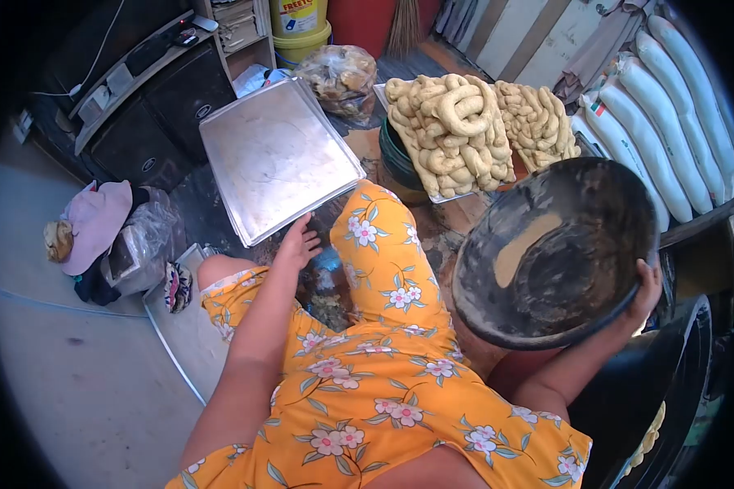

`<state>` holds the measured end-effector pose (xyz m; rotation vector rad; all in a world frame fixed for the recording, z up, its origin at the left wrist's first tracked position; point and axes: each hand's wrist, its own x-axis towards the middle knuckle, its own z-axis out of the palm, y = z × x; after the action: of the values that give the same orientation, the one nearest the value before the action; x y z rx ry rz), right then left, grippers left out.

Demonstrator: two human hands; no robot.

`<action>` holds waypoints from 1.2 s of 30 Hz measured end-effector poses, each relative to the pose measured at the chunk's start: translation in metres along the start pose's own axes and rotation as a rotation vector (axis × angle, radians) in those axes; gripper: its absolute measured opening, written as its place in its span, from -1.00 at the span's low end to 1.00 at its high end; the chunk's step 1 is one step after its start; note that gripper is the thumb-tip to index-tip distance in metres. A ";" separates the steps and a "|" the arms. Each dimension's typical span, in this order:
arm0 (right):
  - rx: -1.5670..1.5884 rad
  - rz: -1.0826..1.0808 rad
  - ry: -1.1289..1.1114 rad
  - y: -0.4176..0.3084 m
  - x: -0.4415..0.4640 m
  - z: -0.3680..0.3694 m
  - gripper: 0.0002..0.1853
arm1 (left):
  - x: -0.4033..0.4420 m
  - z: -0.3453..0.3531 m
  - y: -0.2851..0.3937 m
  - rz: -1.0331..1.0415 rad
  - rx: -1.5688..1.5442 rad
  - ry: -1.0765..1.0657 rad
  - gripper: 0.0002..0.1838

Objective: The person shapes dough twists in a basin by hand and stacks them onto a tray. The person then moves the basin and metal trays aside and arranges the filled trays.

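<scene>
My right hand (646,292) grips the right rim of a big black basin (579,236), which is tilted so that its inside faces me. A streak of light brown powder or grain (523,248) lies on the inner wall. My left hand (300,243) is open, fingers apart, just below the near edge of a stack of metal baking trays (281,155); whether it touches them I cannot tell. Beyond the basin, a tray is heaped with twisted dough pieces (457,138), and a second heap of dough twists (534,122) sits to its right.
Full white sacks (669,106) are stacked at the right. A tied clear plastic bag (340,80) stands behind the trays, near a yellow bucket (302,41). Black speakers (159,122) line the left, with a pink cap (98,224) and plastic-wrapped items in front. A dark container (685,367) stands at lower right.
</scene>
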<state>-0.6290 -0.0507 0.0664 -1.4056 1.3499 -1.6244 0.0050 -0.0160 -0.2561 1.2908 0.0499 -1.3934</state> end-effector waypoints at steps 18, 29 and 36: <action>0.538 0.013 -0.003 -0.182 0.033 0.070 -0.62 | 0.011 -0.011 0.013 0.358 -0.690 0.014 -0.40; 0.586 -0.019 -0.110 -0.160 0.075 0.102 -0.63 | 0.008 -0.065 0.026 0.023 -0.461 -0.249 -0.27; 0.515 0.057 0.035 -0.141 0.055 0.078 -0.64 | -0.046 -0.033 0.045 0.067 0.340 -0.425 -0.29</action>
<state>-0.5447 -0.0811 0.2114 -1.0243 0.8861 -1.7977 0.0449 0.0227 -0.2092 1.2264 -0.5334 -1.6373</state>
